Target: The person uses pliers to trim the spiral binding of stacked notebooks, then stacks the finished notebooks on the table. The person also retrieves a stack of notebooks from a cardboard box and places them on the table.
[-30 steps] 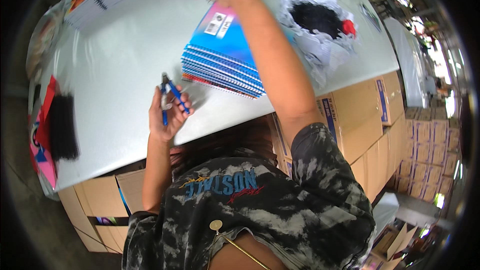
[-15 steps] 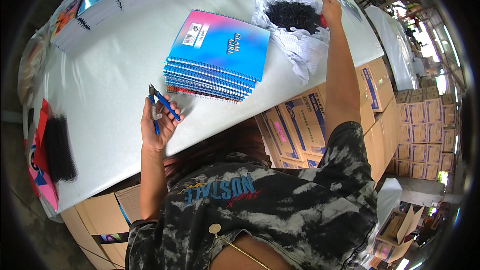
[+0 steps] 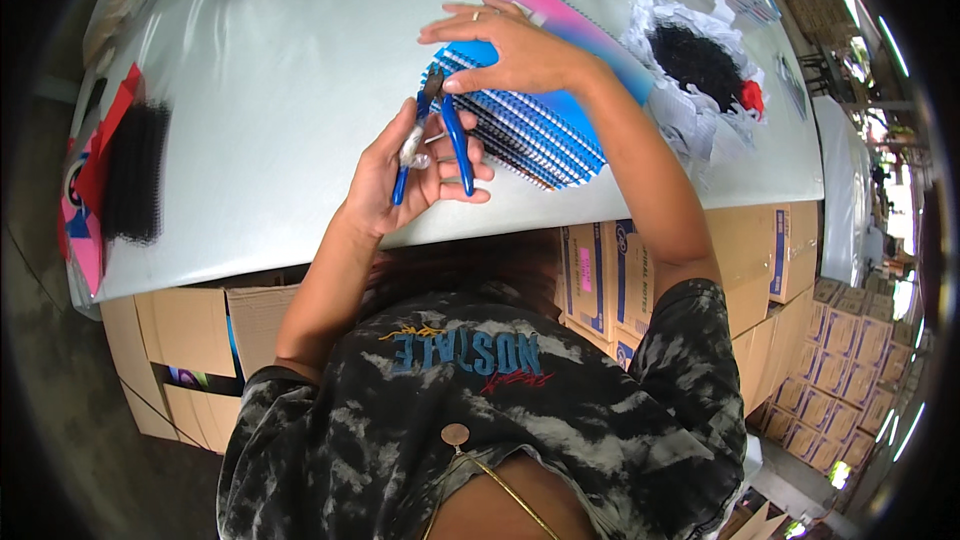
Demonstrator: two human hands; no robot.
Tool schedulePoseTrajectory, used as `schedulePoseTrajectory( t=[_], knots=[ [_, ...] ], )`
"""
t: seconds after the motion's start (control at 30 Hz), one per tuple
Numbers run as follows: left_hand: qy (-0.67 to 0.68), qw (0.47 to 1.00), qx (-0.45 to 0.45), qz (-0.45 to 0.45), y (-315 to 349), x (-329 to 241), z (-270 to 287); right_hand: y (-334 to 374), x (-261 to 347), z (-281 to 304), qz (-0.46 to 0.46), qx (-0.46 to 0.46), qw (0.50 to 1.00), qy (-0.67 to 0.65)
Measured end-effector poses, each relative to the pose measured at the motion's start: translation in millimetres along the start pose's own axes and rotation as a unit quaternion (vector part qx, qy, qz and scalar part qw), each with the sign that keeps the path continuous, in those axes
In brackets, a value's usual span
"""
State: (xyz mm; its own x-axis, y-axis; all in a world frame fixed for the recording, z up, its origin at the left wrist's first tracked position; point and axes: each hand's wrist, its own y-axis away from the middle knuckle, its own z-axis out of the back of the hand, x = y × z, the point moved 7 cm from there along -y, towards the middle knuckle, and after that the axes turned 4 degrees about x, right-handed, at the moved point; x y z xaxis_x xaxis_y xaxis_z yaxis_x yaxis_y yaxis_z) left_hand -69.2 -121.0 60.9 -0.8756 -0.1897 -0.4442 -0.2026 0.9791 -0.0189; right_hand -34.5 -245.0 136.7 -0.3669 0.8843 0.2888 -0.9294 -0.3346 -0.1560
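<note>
Resting in the left hand [image 3: 388,183] are blue-handled cutters [image 3: 454,135].

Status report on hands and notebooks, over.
Left hand gripping blue-handled cutters. Right hand open over notebook stack. Right hand partly hiding top cover.

Brightly lit tabletop [image 3: 290,90], fisheye curvature, black corners

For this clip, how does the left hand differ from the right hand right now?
The left hand holds blue-handled pliers; the right hand shows no tool. The left hand is turned palm up, while the right hand shows its back, over the notebook stack. The left hand is half curled; the right hand is stretched out flatter. Both are ungloved and close together.
</note>
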Motion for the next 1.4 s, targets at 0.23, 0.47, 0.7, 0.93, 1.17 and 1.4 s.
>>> schedulePoseTrajectory(
  t=[0.23,0.47,0.7,0.93,1.17,1.4],
  knots=[
    [0.026,0.999,0.032,0.025,-2.9,-4.5,9.7,-5.4,-12.3,-14.4,0.004,0.050,0.995,-0.087],
    [0.139,0.974,0.159,0.087,-5.0,-16.2,17.3,-7.4,-12.4,-15.0,0.007,0.046,0.994,-0.099],
    [-0.513,0.818,-0.237,0.111,7.5,-39.6,17.3,-4.7,-3.9,-12.4,0.001,0.023,0.999,-0.032],
    [0.012,0.995,-0.057,0.081,8.3,-17.6,13.1,-5.4,-6.8,-15.2,0.011,0.001,0.999,-0.040],
    [-0.743,0.584,-0.315,0.088,17.0,-48.8,15.7,-4.0,-5.0,-15.1,-0.006,0.002,1.000,-0.008],
    [-0.040,0.994,-0.057,0.081,18.2,-18.9,10.8,-4.1,7.5,-9.4,0.017,-0.003,1.000,0.024]
  ],
)
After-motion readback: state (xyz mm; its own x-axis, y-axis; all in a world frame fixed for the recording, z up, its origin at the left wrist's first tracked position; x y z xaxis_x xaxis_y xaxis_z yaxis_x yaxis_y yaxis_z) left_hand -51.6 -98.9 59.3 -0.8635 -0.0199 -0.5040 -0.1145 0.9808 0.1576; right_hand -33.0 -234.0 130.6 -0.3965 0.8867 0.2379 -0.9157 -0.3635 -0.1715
